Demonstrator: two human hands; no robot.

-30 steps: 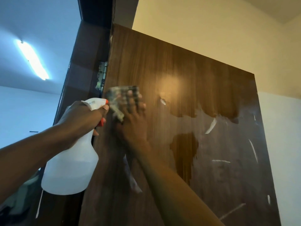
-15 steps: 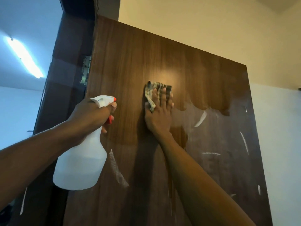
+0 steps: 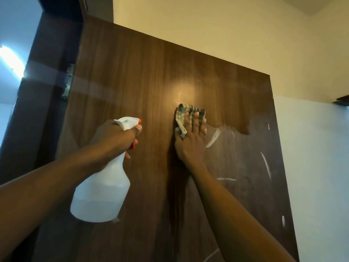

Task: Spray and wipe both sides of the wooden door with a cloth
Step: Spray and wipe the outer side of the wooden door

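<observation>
The dark wooden door [image 3: 143, 76] fills the middle of the head view, seen from below. My right hand [image 3: 190, 140] presses a checked cloth [image 3: 182, 114] flat against the door's upper middle, fingers straight over it. My left hand [image 3: 115, 138] grips the neck of a white spray bottle [image 3: 102, 197] with an orange trigger, held just left of the cloth and close to the door. The door's right part [image 3: 245, 167] looks dull and dusty with pale streaks; the left and top look darker and glossy.
The door frame [image 3: 45, 95] and a metal hinge [image 3: 68, 82] stand at the left, with a ceiling light [image 3: 9, 59] beyond. A cream and white wall [image 3: 311, 148] runs behind the door's right edge.
My right hand slid the cloth from the door's hinge side rightward to its middle. The left hand kept hold of the bottle and stayed left of the cloth.
</observation>
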